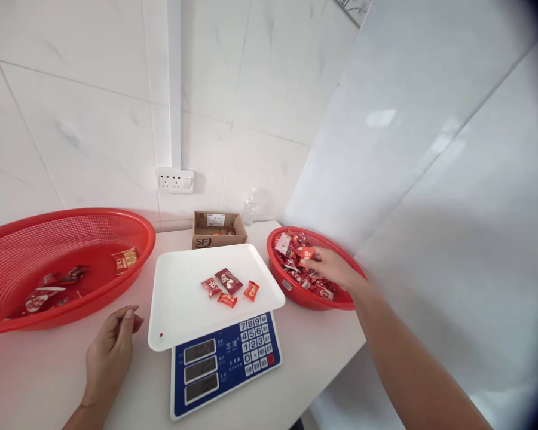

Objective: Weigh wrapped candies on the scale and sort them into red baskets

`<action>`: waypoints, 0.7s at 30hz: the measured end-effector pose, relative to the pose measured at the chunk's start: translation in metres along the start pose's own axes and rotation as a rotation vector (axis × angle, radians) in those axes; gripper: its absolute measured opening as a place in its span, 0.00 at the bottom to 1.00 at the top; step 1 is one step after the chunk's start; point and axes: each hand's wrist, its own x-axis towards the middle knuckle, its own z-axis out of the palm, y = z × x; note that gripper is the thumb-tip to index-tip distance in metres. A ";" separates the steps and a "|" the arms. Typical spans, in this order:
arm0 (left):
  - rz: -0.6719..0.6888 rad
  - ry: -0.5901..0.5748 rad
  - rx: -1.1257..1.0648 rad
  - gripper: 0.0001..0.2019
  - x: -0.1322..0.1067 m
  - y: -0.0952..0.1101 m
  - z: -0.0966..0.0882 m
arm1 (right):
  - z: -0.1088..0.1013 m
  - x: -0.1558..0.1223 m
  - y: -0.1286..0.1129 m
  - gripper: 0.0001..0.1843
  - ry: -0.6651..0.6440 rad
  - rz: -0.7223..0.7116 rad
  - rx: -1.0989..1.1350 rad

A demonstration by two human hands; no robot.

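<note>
In the head view, my right hand (pixel 329 267) reaches over the right red basket (pixel 354 266), closed in a pinch on a red wrapped candy (pixel 308 253). Many red and pink candy packets (pixel 291 263) fill the basket below it. Close to the scale's left side, my left hand (pixel 112 346) hovers with fingers curled in; whether anything is inside I cannot tell. Between my hands stands a digital scale (pixel 226 364) with a white tray (pixel 183 286) on top. On that tray lie several small packets, among them a dark red one (pixel 228 280) and an orange-red one (pixel 251 291).
At the left is a larger red mesh basket (pixel 138 224) holding a few packets and a yellowish packet (pixel 125 261). Behind the scale stand an open cardboard box (pixel 219 239) and a clear plastic bottle (pixel 249 210). A wall socket (pixel 175 180) sits above; tiled walls border the table.
</note>
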 end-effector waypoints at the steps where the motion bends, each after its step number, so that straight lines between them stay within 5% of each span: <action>1: 0.003 0.001 -0.003 0.19 -0.001 0.002 0.000 | 0.008 -0.004 -0.013 0.10 -0.050 -0.042 -0.003; 9: 0.043 0.019 -0.063 0.18 -0.007 0.009 -0.001 | 0.082 -0.027 -0.089 0.10 -0.455 -0.272 -0.275; 14: 0.053 0.016 -0.075 0.17 -0.006 0.009 0.000 | 0.087 -0.018 -0.101 0.18 -0.317 -0.287 -0.402; 21: 0.051 0.013 -0.068 0.16 -0.006 0.007 0.000 | 0.087 -0.012 -0.101 0.19 -0.230 -0.360 -0.116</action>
